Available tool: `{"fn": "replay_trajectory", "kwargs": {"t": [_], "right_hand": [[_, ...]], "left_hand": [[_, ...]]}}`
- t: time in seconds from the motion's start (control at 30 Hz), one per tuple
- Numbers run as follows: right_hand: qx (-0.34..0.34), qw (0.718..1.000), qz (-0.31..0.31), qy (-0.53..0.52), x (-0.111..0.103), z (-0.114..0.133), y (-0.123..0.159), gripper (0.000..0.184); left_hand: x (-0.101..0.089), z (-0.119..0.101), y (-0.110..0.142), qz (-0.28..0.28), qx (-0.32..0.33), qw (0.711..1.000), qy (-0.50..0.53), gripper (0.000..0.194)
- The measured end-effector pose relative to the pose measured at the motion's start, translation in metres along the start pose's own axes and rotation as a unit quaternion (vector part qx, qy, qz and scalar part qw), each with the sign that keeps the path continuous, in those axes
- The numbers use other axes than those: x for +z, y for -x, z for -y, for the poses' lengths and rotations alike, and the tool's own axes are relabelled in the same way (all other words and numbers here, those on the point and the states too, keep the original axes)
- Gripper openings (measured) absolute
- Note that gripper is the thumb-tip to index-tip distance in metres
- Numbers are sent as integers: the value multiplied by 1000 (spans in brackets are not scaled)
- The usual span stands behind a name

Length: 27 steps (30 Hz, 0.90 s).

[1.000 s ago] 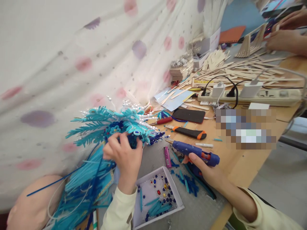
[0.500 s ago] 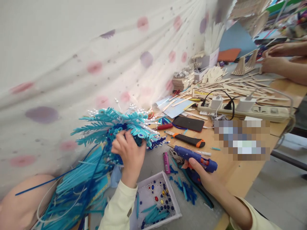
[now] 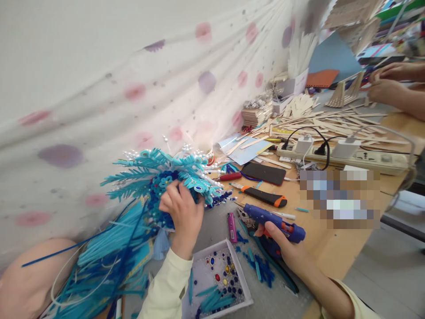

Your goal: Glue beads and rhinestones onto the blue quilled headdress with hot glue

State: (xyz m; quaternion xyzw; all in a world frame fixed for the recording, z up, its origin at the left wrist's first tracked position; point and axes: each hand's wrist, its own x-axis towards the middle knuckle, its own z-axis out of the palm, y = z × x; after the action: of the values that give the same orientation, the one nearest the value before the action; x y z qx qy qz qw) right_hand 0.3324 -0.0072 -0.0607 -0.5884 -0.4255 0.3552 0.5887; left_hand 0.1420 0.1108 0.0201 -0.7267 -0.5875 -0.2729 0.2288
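My left hand [image 3: 183, 212] is closed at the front of a blue pipe-cleaner ornament [image 3: 156, 176], its fingertips partly hidden among the petals. Turquoise feathery fronds, flowers with gem centres and white bead sprays make up the ornament. To the right, my right hand [image 3: 282, 239] wraps around a blue hot glue gun [image 3: 270, 220], whose nozzle points left toward the ornament and stays apart from it. Pliers [image 3: 247, 218] lie under the glue gun. Between my forearms sits a white box [image 3: 245, 283] of coloured gems, beads and turquoise pieces.
A purple lighter [image 3: 232, 227], a utility knife [image 3: 264, 195] and a black phone [image 3: 264, 173] lie on the table. Turquoise pipe cleaners [image 3: 109, 239] are bundled at left. Behind stand a power strip [image 3: 375, 160] and scattered wooden sticks [image 3: 318, 122]. Another person's hands [image 3: 388, 88] are at far right.
The view has shifted slightly, so most things sit a little further right and lower. Both hands keep their holds, with no clear movement against the ornament or glue gun.
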Motion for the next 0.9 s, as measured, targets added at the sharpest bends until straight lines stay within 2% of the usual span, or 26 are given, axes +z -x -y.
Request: {"fn": "replay_trajectory", "kwargs": {"t": [0.17, 0.4, 0.6, 0.67, 0.73, 0.8, 0.87, 0.9], "right_hand": [[5, 1000, 3, 1, 0, -2, 0, 64], [11, 1000, -1, 10, -1, -2, 1, 61], [8, 1000, 1, 5, -1, -3, 0, 61], [12, 1000, 1, 9, -1, -5, 1, 62], [23, 1000, 0, 11, -2, -8, 1, 64], [30, 999, -3, 10, -2, -10, 1, 64], [25, 1000, -10, 2, -2, -11, 1, 62], [22, 1000, -15, -3, -2, -11, 0, 61]], "left_hand": [[0, -1, 2, -19, 10, 1000, -1, 34], [2, 2, 4, -37, 22, 999, -6, 25], [-1, 7, 7, -66, 37, 997, 11, 31], [-13, 9, 9, -89, 63, 993, 44, 26], [-35, 10, 15, -101, 112, 980, 131, 16], [-65, 9, 29, -60, 145, 949, 274, 17], [-95, 7, 47, 11, 89, 916, 392, 20], [-108, 8, 58, 40, 82, 906, 414, 18]]}}
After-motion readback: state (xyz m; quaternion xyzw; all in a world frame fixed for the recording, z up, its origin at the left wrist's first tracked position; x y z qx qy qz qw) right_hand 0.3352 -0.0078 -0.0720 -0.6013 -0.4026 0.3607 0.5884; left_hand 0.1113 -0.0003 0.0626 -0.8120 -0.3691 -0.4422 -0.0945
